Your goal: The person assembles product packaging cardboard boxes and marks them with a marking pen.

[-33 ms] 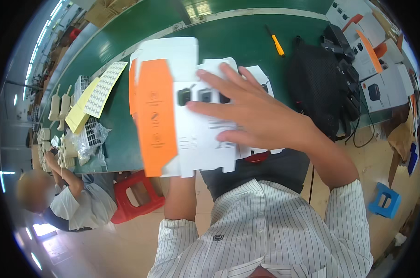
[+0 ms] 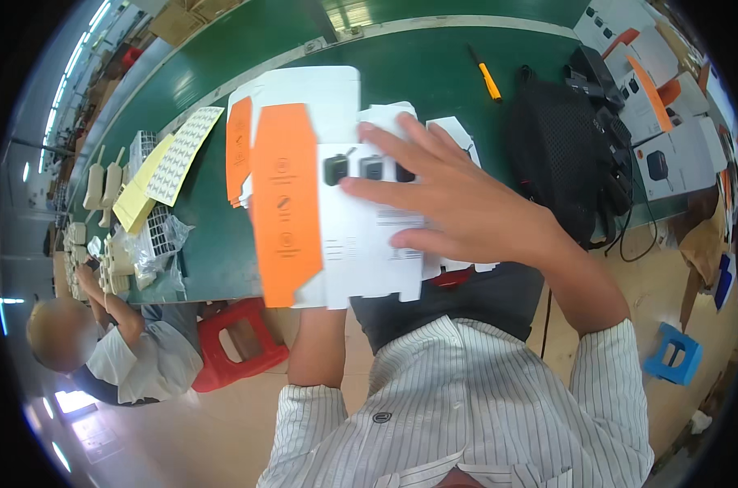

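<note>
A flat, unfolded carton (image 2: 369, 264), white with an orange panel and printed device pictures, lies under my right hand (image 2: 442, 195). That hand is palm down with its fingers spread across the white face. My left forearm (image 2: 318, 346) reaches up beneath the near edge of the carton, which hides the hand and its fingers. More flat cartons with an orange flap (image 2: 239, 146) lie beneath, at the left. Other white carton pieces (image 2: 452, 128) stick out behind my right hand.
On the green table (image 2: 426, 65) are an orange-handled screwdriver (image 2: 488, 81), a black mesh bag (image 2: 556, 154) and sticker sheets (image 2: 186, 154). Printed cartons (image 2: 666, 159) lie at the right. A person (image 2: 133, 350) works at the left beside a red stool (image 2: 230, 346); a blue stool (image 2: 674, 354) stands right.
The top carton has slid slightly right together with my right hand. More of the orange flap beneath it now shows at the left.
</note>
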{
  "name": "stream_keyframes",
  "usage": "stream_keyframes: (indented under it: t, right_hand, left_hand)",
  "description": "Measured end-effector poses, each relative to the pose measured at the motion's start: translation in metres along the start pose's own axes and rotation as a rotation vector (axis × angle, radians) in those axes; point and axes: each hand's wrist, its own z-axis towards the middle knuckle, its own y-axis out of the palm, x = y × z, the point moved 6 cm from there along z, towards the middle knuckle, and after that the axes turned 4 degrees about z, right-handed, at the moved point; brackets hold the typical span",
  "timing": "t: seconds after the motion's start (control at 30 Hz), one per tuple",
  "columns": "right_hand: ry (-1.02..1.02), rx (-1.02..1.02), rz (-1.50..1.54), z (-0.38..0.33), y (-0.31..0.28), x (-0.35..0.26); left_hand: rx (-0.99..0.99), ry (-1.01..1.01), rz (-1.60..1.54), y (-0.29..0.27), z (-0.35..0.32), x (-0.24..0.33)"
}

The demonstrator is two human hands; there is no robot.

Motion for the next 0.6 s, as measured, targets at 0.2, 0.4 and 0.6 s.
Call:
stream_keyframes:
  t: [0.2,0.4,0.6]
  right_hand:
    - [0.156,-0.17,0.031,-0.024,-0.006,0.032]
    - [0.211,-0.046,-0.07,-0.014,-0.043,0.058]
    - [0.606,-0.19,-0.524,0.029,-0.062,0.145]
  left_hand:
    - [-0.096,-0.236,-0.118,-0.028,0.015,-0.005]
    - [-0.027,-0.021,0.743,-0.019,-0.001,0.005]
    - [-0.067,0.308,1.431,-0.011,-0.005,0.007]
